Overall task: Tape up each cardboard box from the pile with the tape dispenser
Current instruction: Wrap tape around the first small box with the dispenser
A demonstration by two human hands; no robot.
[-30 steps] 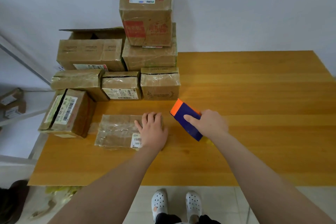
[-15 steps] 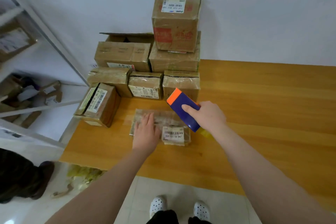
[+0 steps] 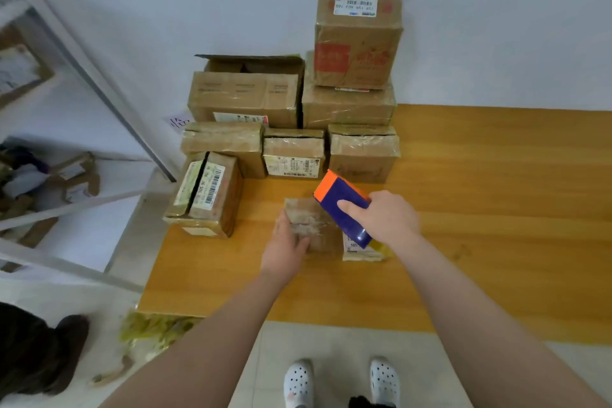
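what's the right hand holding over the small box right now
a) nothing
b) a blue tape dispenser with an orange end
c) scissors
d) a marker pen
b: the right hand grips the blue tape dispenser, orange end pointing toward the pile, just above the small box that the left hand holds.
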